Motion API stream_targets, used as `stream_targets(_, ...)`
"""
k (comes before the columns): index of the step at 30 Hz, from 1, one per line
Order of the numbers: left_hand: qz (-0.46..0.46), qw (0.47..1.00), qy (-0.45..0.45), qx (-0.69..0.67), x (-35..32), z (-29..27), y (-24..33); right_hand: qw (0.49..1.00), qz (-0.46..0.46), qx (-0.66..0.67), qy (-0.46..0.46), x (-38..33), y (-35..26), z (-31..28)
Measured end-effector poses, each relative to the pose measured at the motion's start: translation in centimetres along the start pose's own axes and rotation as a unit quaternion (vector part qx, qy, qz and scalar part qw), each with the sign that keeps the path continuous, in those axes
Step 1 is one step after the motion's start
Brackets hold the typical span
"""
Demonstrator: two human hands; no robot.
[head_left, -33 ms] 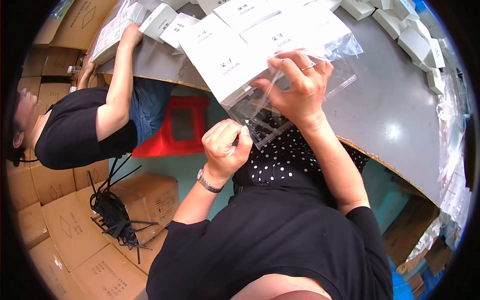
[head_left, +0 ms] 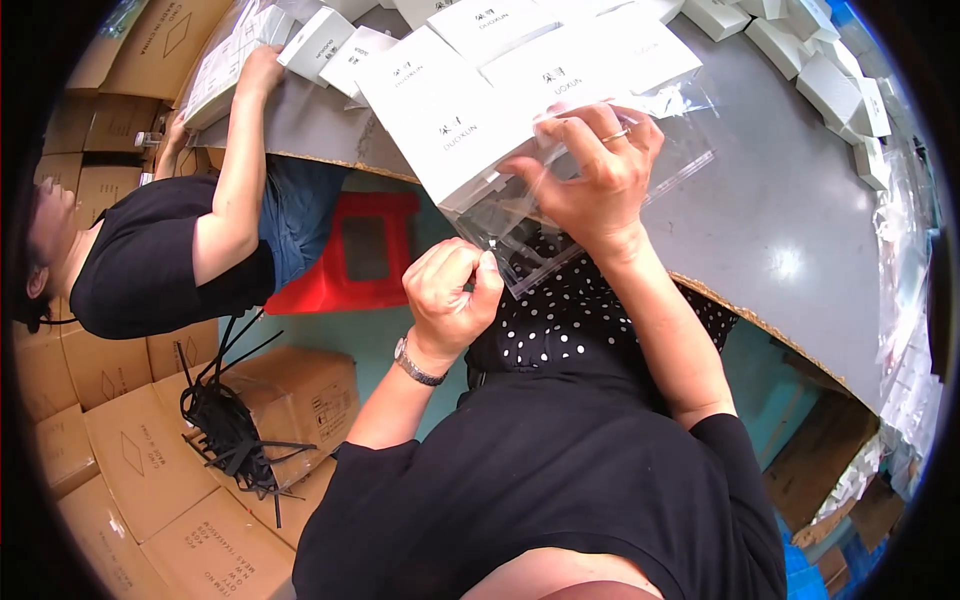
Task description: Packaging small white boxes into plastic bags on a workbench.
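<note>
Several white boxes (head_left: 450, 110) packed side by side lie on the table's near edge, partly inside a clear plastic bag (head_left: 560, 225) whose near end hangs over the edge. My right hand (head_left: 600, 175) rests on the bag and the nearest boxes, palm down, its thumb spread away from the bent fingers; a ring shows on one finger. At the bag's near left corner, my left hand (head_left: 452, 295), with a watch at the wrist, is closed in a pinch. Thin film reaches its thumb; its fingertips are hidden.
On the left, another person (head_left: 165, 250) handles a white box (head_left: 235, 70). A red stool (head_left: 375, 250) stands between us. Cartons (head_left: 150, 450) and black straps (head_left: 230, 430) lie at lower left. Small white boxes (head_left: 825, 90) are heaped along the table's (head_left: 790, 230) far right edge.
My right hand has shifted very slightly toward me. The film at the bag's right side sits lower and flatter over the boxes. My left hand stays put.
</note>
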State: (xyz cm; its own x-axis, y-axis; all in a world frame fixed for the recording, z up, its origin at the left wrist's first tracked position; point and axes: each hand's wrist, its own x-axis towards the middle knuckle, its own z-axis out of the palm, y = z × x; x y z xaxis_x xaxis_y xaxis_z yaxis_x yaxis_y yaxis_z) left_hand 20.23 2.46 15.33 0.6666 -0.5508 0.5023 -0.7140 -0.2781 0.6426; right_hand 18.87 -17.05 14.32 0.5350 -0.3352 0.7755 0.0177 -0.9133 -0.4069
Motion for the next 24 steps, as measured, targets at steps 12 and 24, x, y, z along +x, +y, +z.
stream_targets(12, 0.082, 0.995, 0.050, 0.013, 4.3, -3.1, -2.7, 0.963, -0.071, 0.069, -0.251, -1.3, 6.6, -8.7)
stream_targets(24, 0.161, 0.900, -0.247, 0.321, 11.9, 2.7, -0.6, 0.933, -0.083, 0.069, -0.344, -1.4, 9.2, -9.6)
